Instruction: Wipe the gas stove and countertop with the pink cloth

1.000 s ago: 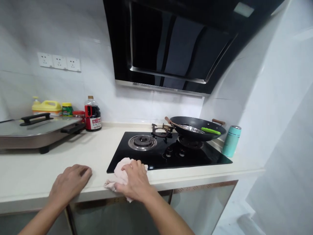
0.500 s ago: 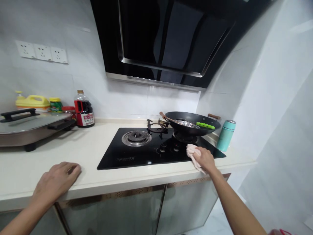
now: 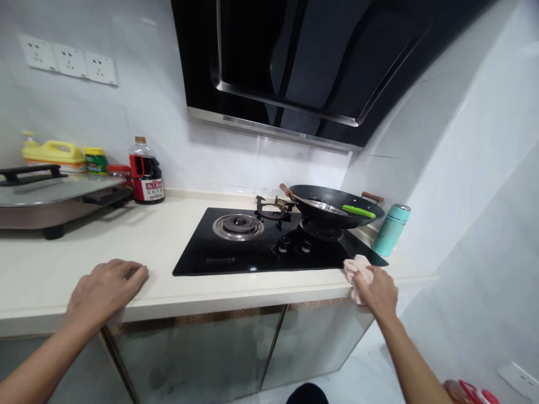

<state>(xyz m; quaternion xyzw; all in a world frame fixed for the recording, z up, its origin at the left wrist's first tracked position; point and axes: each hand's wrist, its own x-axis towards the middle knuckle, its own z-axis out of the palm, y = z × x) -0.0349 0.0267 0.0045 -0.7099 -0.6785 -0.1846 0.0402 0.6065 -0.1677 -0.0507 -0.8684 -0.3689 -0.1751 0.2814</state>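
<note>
On the white countertop (image 3: 168, 293), left of the hob, rests my left hand (image 3: 107, 289). Its fingers are curled loosely, thumb beside forefinger, and it holds nothing. My right hand (image 3: 381, 292) grips a pale pink cloth (image 3: 357, 275), pressed at the front right corner of the black glass gas hob (image 3: 252, 261). Part of the cloth hangs toward the counter's front edge. A dark wok (image 3: 328, 216) with wooden handles sits on the right burner, holding something shiny metal and a bright green-handled item (image 3: 359, 211). The left burner (image 3: 238, 227) has no pan support on it.
A loose pan support (image 3: 272, 210) lies at the hob's back. Beside the right wall stands a teal flask (image 3: 391, 231). An electric pan (image 3: 63, 196), a soy sauce bottle (image 3: 147, 174) and a yellow jug (image 3: 54, 154) are at left. A black range hood (image 3: 290, 67) overhangs the hob.
My right hand has slid the cloth right and toward the front, to the hob's corner. The left hand stays on the counter. My view has tilted slightly downward.
</note>
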